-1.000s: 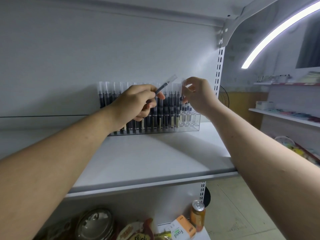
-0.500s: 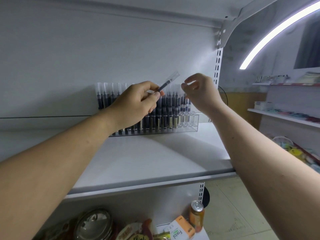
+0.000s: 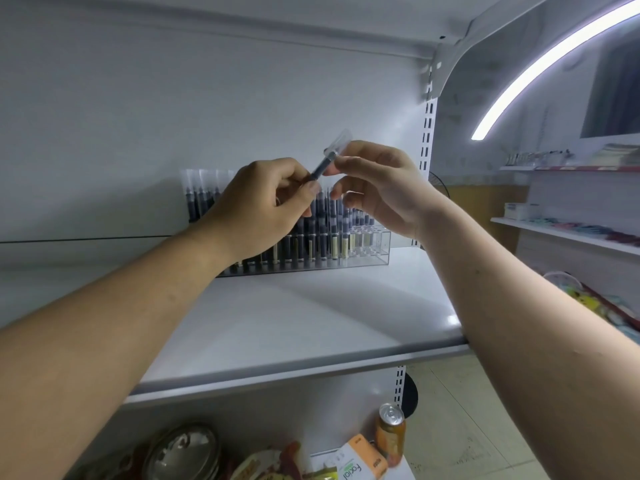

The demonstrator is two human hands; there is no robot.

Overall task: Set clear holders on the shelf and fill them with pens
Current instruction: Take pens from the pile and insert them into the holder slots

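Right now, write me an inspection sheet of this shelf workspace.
Surface: white shelf, holder at its back.
Job's things: holder mostly filled with pens, right-end slots empty; one pen held above.
Clutter: can, box and metal lid below the shelf.
Hands: left hand grips the pen; right hand touches its cap end, grip unclear.
Cables: nothing seen.
Surroundings: light strip upper right; stocked side shelves at right.
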